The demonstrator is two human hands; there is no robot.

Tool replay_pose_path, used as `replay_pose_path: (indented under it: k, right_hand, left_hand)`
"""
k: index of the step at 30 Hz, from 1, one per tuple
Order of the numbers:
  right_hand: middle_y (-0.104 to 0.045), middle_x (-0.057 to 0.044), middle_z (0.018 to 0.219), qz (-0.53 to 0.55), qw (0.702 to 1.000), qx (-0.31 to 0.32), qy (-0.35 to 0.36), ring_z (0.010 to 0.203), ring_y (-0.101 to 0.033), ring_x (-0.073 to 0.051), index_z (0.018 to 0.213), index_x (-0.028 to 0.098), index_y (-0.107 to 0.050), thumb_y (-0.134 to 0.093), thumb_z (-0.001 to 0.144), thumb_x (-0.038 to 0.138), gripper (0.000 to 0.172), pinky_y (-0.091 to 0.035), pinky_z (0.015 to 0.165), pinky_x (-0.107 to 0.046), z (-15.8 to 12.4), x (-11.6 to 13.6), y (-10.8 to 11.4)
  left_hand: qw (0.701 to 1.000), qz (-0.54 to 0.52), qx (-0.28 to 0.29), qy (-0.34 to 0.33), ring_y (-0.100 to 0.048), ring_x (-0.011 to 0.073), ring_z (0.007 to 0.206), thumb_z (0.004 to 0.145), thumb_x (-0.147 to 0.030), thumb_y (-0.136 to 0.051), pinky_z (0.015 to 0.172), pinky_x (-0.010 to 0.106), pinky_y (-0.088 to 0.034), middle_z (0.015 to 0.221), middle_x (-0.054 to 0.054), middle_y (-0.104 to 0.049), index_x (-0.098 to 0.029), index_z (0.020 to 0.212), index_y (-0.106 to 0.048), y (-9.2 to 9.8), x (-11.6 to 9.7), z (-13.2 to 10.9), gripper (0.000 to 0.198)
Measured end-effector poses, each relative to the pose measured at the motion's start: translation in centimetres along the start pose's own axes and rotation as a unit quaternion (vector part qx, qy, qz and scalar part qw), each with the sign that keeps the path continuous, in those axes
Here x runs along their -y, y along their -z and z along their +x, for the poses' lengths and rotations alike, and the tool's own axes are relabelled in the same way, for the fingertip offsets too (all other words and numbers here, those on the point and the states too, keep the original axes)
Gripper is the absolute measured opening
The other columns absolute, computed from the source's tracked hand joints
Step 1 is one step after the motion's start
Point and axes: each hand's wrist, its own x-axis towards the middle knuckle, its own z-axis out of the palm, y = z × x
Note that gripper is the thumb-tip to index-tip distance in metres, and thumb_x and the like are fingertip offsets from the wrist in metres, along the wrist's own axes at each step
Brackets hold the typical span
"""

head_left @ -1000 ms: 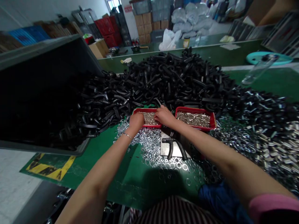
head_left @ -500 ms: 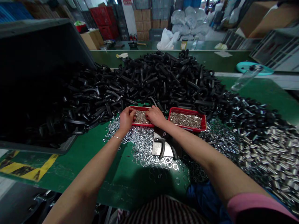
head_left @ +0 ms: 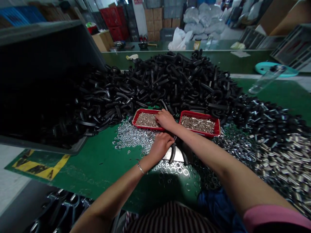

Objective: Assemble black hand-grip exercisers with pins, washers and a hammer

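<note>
My left hand is at the upper end of a black curved handle lying on a metal plate. Its fingers are pinched together; anything between them is too small to see. My right hand reaches over the right end of the left red tray, which holds many tiny metal pieces. Those fingers are bent down into the pieces, their tips hidden. Beside it stands a second red tray with small metal pins. Another black handle lies on the plate under my right forearm.
Loose metal rings spread around the plate. A big heap of black handles rises behind the trays, spilling from a tipped grey bin at left. Metal sleeves are piled at right, near a clear plastic bottle.
My left hand has moved from the left red tray down and right to the black handle on the plate. My right hand stays at the tray. The view has shifted slightly.
</note>
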Motion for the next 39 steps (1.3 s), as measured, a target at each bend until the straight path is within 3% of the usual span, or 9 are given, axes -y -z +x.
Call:
replay_pose_path:
  k: [8,15,18,21,25,28,33,36,39]
  right_hand:
    - [-0.069,-0.014,0.099,0.051,0.998,-0.027,-0.029,0.096,-0.056,-0.023,0.099,0.01,-0.065,-0.049,0.097,0.012,0.017,-0.036,0.095,-0.036,0.0,0.1,-0.5]
    - [-0.068,-0.007,0.105,0.173,0.98,-0.09,-0.043,0.098,-0.058,-0.019,0.105,0.016,-0.058,-0.047,0.097,0.017,0.013,-0.041,0.09,-0.031,-4.0,0.1,2.5]
    - [-0.069,-0.005,0.098,0.325,0.934,-0.11,-0.102,0.089,-0.062,-0.018,0.101,0.018,-0.06,-0.053,0.094,0.025,0.012,-0.045,0.082,-0.031,-8.2,-0.5,4.3]
    - [-0.067,-0.002,0.084,0.448,0.87,-0.08,-0.191,0.076,-0.061,-0.017,0.088,0.02,-0.063,-0.061,0.088,0.035,0.015,-0.046,0.074,-0.031,-12.8,-1.3,5.4]
    - [-0.063,0.001,0.075,0.542,0.796,-0.015,-0.27,0.066,-0.057,-0.014,0.081,0.021,-0.063,-0.066,0.083,0.042,0.022,-0.045,0.068,-0.029,-17.7,-1.4,5.4]
    - [-0.065,0.001,0.076,0.565,0.764,-0.023,-0.312,0.061,-0.054,-0.013,0.08,0.021,-0.062,-0.069,0.079,0.045,0.025,-0.044,0.063,-0.028,-19.6,-1.0,4.8]
    - [-0.067,0.0,0.075,0.529,0.79,-0.044,-0.307,0.059,-0.054,-0.014,0.078,0.022,-0.062,-0.069,0.078,0.047,0.027,-0.043,0.06,-0.028,-18.5,-0.5,4.6]
    - [-0.067,-0.001,0.074,0.489,0.835,-0.044,-0.249,0.061,-0.056,-0.014,0.081,0.02,-0.065,-0.065,0.085,0.042,0.022,-0.044,0.06,-0.028,-14.5,0.1,5.2]
    - [-0.072,-0.003,0.086,0.405,0.894,-0.056,-0.182,0.073,-0.063,-0.016,0.095,0.018,-0.068,-0.063,0.089,0.031,0.016,-0.046,0.07,-0.028,-9.7,-0.2,5.6]
  left_hand:
    - [0.982,0.175,0.012,-0.07,-0.054,0.0247,0.091,0.099,-0.029,-0.051,0.083,0.041,-0.038,0.09,0.008,-0.065,-0.016,0.091,-0.068,-1.2,-0.2,0.0,0.023]
    - [0.957,0.233,0.015,-0.175,-0.056,0.0252,0.093,0.1,-0.019,-0.046,0.083,0.042,-0.043,0.099,0.011,-0.066,-0.014,0.108,-0.066,-1.7,0.6,-1.0,0.022]
    - [0.964,0.216,0.019,-0.156,-0.056,0.0254,0.097,0.1,-0.019,-0.047,0.086,0.041,-0.043,0.104,0.01,-0.066,-0.015,0.11,-0.064,-1.6,0.6,-1.4,0.021]
    - [0.977,0.178,0.011,-0.113,-0.056,0.0243,0.098,0.101,-0.023,-0.045,0.087,0.04,-0.044,0.103,0.008,-0.066,-0.017,0.109,-0.064,-1.7,0.3,-1.3,0.022]
    - [0.977,0.186,0.003,-0.105,-0.056,0.0239,0.094,0.102,-0.026,-0.043,0.086,0.039,-0.043,0.098,0.008,-0.067,-0.016,0.105,-0.064,-2.1,0.3,-1.1,0.024]
    - [0.971,0.21,-0.003,-0.112,-0.056,0.0247,0.093,0.102,-0.027,-0.043,0.085,0.04,-0.042,0.096,0.008,-0.066,-0.015,0.103,-0.064,-2.2,0.5,-1.1,0.023]
    - [0.966,0.232,-0.005,-0.114,-0.056,0.0254,0.091,0.102,-0.023,-0.043,0.082,0.041,-0.041,0.093,0.01,-0.065,-0.014,0.102,-0.063,-2.2,0.5,-1.3,0.023]
    - [0.959,0.253,0.005,-0.125,-0.056,0.0265,0.091,0.101,-0.02,-0.042,0.082,0.042,-0.041,0.093,0.011,-0.064,-0.013,0.099,-0.064,-2.1,0.2,-1.1,0.023]
    - [0.948,0.278,0.03,-0.149,-0.056,0.0277,0.092,0.099,-0.016,-0.043,0.083,0.043,-0.042,0.094,0.012,-0.064,-0.012,0.098,-0.064,-1.8,-0.4,-0.8,0.022]
